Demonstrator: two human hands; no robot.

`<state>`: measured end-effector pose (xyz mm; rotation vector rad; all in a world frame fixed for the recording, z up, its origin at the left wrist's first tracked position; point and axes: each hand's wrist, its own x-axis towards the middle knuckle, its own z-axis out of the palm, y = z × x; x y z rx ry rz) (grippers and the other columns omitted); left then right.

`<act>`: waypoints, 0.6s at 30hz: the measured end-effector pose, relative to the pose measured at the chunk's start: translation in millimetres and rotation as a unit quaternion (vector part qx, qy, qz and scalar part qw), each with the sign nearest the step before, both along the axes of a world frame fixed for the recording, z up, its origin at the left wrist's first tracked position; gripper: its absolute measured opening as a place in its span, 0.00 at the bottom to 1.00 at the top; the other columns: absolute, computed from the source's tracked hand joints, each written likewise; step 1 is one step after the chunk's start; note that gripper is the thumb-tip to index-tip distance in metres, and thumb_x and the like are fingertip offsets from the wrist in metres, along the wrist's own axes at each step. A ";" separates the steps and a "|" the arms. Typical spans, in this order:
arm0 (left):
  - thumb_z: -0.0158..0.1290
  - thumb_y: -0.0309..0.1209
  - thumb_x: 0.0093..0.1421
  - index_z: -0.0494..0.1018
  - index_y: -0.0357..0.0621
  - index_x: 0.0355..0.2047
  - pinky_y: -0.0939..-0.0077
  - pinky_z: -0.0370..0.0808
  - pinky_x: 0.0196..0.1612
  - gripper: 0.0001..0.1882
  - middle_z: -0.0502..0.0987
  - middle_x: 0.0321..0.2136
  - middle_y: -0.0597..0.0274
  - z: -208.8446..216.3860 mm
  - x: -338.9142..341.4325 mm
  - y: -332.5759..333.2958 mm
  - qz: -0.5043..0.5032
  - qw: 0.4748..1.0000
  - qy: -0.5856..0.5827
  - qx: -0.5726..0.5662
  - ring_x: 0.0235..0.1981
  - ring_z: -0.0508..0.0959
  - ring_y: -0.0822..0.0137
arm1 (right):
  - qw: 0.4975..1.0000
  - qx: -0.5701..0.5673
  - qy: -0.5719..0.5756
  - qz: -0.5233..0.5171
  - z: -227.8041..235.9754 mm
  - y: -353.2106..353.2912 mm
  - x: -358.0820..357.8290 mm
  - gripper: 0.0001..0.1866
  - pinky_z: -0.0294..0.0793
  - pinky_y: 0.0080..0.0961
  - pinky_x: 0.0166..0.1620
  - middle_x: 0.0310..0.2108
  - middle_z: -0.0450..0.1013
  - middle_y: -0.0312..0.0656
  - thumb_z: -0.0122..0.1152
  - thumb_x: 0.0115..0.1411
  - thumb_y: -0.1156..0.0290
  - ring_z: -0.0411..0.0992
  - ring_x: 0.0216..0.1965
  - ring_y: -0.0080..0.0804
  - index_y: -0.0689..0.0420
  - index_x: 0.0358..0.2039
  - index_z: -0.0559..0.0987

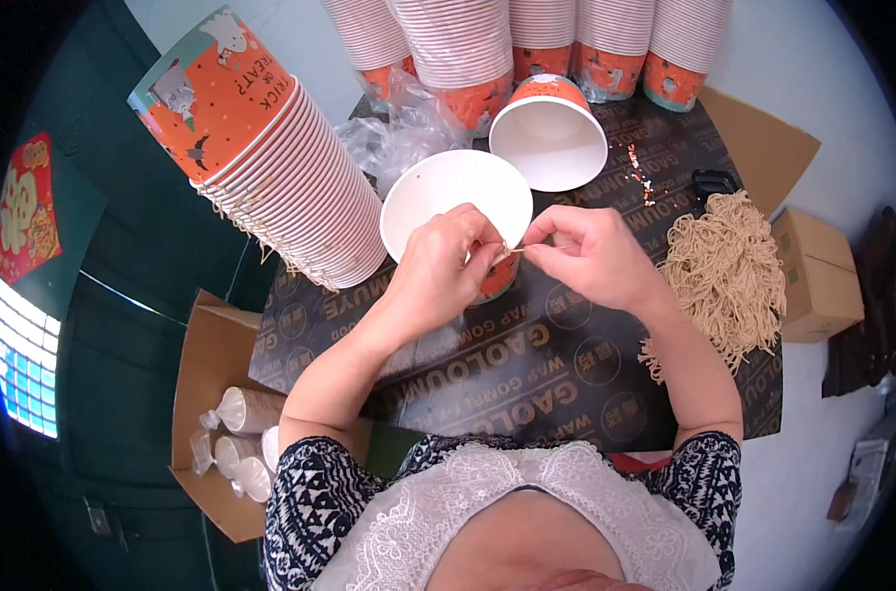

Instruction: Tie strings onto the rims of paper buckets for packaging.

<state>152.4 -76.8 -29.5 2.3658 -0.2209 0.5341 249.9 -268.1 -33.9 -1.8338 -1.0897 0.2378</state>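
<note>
A round paper bucket (446, 185) with a white inside and an orange printed outside stands in front of me, its mouth facing up and tilted toward me. At its near right rim, my left hand (446, 264) is closed in a pinch on a thin beige cord (517, 249). My right hand (596, 258) pinches the same cord just right of the rim, thumb and forefinger together. The cord runs taut over the short gap between the two hands. Whether it passes through a hole in the bucket is hidden by my left fingers.
A tall leaning stack of buckets (290, 187) with cords hanging stands left. Behind are another bucket (556, 148), plastic wrap (403, 133) and several stacks (458, 59). Right lie a cord pile (726, 281), small bits (641, 175) and a black object (714, 183). Cartons (197, 399) flank the table (467, 389).
</note>
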 end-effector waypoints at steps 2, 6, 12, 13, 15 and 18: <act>0.56 0.20 0.53 0.72 0.34 0.26 0.62 0.74 0.33 0.03 0.76 0.28 0.48 2.7 0.1 -1.4 0.000 1.000 0.000 0.007 0.30 0.79 0.48 | 1.000 -0.004 -0.023 -0.017 2.1 -6.1 4.7 0.05 0.61 0.16 0.23 0.16 0.68 0.27 0.63 0.57 0.76 0.62 0.20 0.10 0.63 0.33 0.80; 0.55 0.20 0.53 0.73 0.33 0.25 0.63 0.74 0.31 0.03 0.76 0.25 0.47 2.9 0.9 -1.7 0.025 0.999 0.031 0.008 0.28 0.79 0.48 | 0.992 0.007 -0.121 0.021 4.5 -17.4 11.8 0.06 0.69 0.23 0.26 0.20 0.75 0.39 0.59 0.53 0.79 0.71 0.20 0.23 0.60 0.32 0.82; 0.53 0.22 0.54 0.74 0.33 0.25 0.64 0.74 0.31 0.04 0.76 0.22 0.44 4.0 2.0 -7.4 0.028 0.997 0.070 -0.007 0.26 0.80 0.50 | 0.976 -0.076 -0.179 0.099 6.8 -24.1 18.4 0.11 0.73 0.28 0.29 0.22 0.76 0.47 0.54 0.50 0.81 0.77 0.23 0.37 0.59 0.33 0.82; 0.54 0.23 0.54 0.74 0.32 0.26 0.64 0.74 0.31 0.04 0.76 0.22 0.44 5.1 3.6 -5.0 0.036 0.996 0.082 -0.009 0.26 0.80 0.50 | 0.980 -0.055 -0.169 0.092 4.5 -24.6 20.3 0.10 0.73 0.28 0.29 0.22 0.77 0.46 0.55 0.52 0.79 0.77 0.23 0.38 0.59 0.33 0.82; 0.53 0.22 0.59 0.75 0.33 0.31 0.77 0.72 0.31 0.04 0.77 0.22 0.61 10.1 2.3 6.0 0.033 0.992 0.120 0.021 0.26 0.75 0.73 | 0.985 -0.017 -0.164 0.060 -0.4 -22.7 21.9 0.08 0.73 0.28 0.29 0.22 0.77 0.45 0.56 0.54 0.78 0.77 0.22 0.36 0.60 0.34 0.82; 0.44 0.16 0.60 0.76 0.35 0.35 0.76 0.73 0.43 0.10 0.79 0.30 0.61 20.2 3.2 40.4 -0.070 0.977 0.185 -0.074 0.35 0.78 0.71 | 0.989 -0.012 -0.149 -0.003 5.3 -27.4 23.9 0.07 0.73 0.27 0.29 0.21 0.76 0.44 0.59 0.56 0.74 0.76 0.22 0.33 0.62 0.34 0.81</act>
